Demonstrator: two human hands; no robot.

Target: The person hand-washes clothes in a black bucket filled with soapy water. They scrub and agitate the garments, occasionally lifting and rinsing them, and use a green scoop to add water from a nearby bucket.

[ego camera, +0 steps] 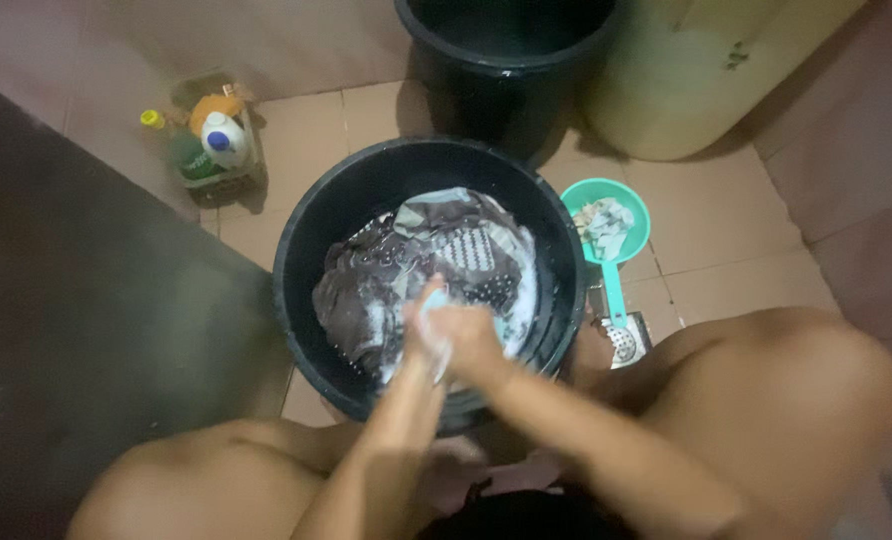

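From the head view, both hands meet over the black tub (306, 250) in the middle of the frame. The left hand (424, 325) and right hand (471, 340) squeeze shut on a pale bit of the wet patterned cloth (436, 255). Hard rubbing could splash soapy water onto the tiled floor (726, 240). Both arms reach forward, bent between the knees.

Packages: small cluster on the floor, upper left.
White detergent bottle (227, 139) with blue cap stands in a little crate (249, 172); green labelled bottle (193, 160) just beside it, orange rounded container (213, 105) behind, small yellow cap (153, 119) apart at left. No signs or screens.
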